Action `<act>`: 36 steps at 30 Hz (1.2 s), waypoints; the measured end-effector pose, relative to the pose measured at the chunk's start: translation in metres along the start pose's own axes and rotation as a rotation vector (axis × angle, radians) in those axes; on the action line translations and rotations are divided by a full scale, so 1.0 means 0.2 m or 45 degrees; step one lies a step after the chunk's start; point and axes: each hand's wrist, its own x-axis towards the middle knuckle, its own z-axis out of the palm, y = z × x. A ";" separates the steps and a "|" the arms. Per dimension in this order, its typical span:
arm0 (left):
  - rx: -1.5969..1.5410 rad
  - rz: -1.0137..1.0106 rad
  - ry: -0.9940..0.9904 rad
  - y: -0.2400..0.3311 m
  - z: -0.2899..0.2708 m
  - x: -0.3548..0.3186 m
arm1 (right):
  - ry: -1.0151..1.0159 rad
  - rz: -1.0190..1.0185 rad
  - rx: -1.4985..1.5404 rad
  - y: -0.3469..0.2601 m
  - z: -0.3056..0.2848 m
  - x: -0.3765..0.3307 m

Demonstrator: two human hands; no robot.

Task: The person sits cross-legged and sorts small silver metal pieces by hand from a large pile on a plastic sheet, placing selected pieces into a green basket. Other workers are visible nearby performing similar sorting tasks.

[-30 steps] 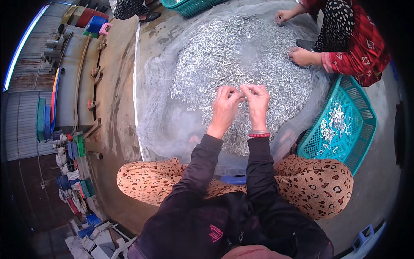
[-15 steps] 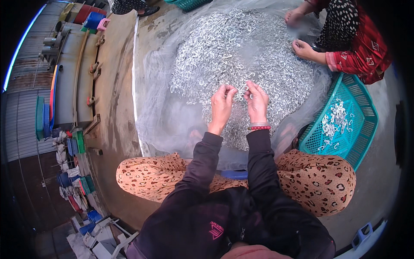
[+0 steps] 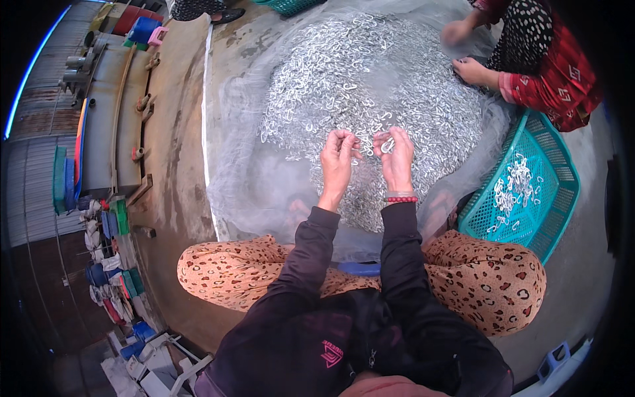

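Note:
A big heap of small silvery fish (image 3: 370,86) lies on a pale net sheet (image 3: 251,178) spread on the concrete. Both my hands are raised side by side over the near part of the heap. My left hand (image 3: 338,159) has its fingers curled together on a small fish. My right hand (image 3: 395,157), with a red bead bracelet at the wrist, pinches a small curled silvery fish at its fingertips. The two hands are a few centimetres apart.
A teal plastic basket (image 3: 549,165) with some fish in it stands at my right knee. Another person in red patterned clothing (image 3: 549,66) works the far right of the heap with both hands. A concrete ledge (image 3: 112,112) and stacked coloured items (image 3: 112,264) lie to the left.
My hands stay close together above the heap, fingers working on small fish. The other person's hands have shifted a little over the far side.

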 end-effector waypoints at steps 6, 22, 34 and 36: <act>-0.162 -0.113 -0.006 0.07 -0.01 0.03 | -0.593 0.218 -0.233 -0.09 0.04 -0.07; -0.088 -0.287 -0.044 0.28 -0.05 0.04 | -0.444 -0.412 -1.076 -0.21 0.09 -0.07; 0.258 -0.261 -0.270 0.33 -0.05 0.01 | -0.631 -0.805 -1.214 -0.38 0.17 -0.14; 0.585 -0.124 -0.257 0.31 -0.08 -0.01 | -0.706 -0.841 -1.406 -0.38 0.16 -0.14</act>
